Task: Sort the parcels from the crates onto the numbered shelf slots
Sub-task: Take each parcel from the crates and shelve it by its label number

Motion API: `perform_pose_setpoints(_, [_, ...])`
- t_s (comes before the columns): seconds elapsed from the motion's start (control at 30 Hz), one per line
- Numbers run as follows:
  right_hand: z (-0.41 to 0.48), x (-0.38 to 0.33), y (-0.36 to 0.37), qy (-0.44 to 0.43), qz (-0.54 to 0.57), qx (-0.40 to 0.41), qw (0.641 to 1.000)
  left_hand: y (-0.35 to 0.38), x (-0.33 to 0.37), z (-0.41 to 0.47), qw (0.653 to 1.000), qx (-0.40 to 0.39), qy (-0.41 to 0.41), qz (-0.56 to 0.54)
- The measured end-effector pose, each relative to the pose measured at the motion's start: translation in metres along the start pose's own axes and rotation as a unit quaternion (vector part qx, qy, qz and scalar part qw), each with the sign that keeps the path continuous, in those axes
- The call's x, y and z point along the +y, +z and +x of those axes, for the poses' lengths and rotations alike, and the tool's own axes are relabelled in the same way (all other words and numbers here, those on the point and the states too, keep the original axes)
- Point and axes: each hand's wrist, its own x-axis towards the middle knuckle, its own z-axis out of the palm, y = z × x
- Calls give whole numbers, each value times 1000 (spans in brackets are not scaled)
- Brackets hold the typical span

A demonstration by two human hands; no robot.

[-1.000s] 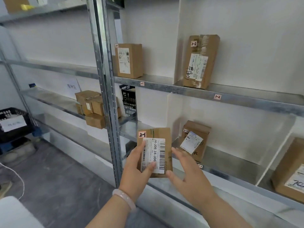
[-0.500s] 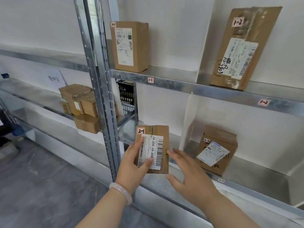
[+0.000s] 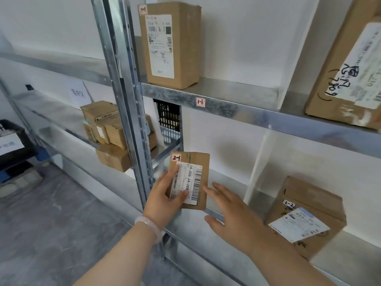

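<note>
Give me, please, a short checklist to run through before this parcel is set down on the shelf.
1. Parcel label read: the held parcel is marked 2-1. Ok.
2. Grip: the left hand grasps its left edge, thumb across the label. Ok.
3. Right hand free to guide: open, just beside the parcel, not clearly touching. Ok.
4. Target slot free: the bay under the 1-1 tag, left of the white divider, shows bare metal. Ok.
5. Slot tag 2-1 on the lower shelf edge: hidden behind the hands. Cannot tell.
6. Neighbour: the 2-2 parcel sits beyond the divider. Ok.
</note>
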Motion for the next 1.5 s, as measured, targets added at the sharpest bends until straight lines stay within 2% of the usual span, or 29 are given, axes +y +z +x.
perform_pose_setpoints(0.23, [50,10,24,53,0,3,999,-7,-37,64,999,-42,-2,-7])
perform_pose_setpoints(0.43, [86,8,57,154,19,37,987,-15,-82,120,991,-130,-22,-39])
perform_pose_setpoints(0.6, [102,3,90,232,39,49,971,-16,-119,162,984,-178,-12,17])
perform_pose_setpoints(0.7, [102,-6,105,246,61,59,966,-17,-136,171,979,-201,-4,37])
perform_pose_setpoints(0.8, [106,-17,113,270,71,51,959,-21,-142,176,972,-233,-5,15])
perform_pose_setpoints(0.9, [111,-25,117,288,61,32,955,-26,-143,173,972,-231,-36,-35])
perform_pose_setpoints(1.07, [120,-36,118,299,69,48,950,-34,-151,163,974,-220,-32,-51])
perform_pose_setpoints(1.2, [124,-41,119,299,64,46,951,-38,-161,161,973,-225,-38,-24])
perform_pose_setpoints(1.5, [127,-45,120,322,71,28,944,-32,-176,168,986,-158,-53,18])
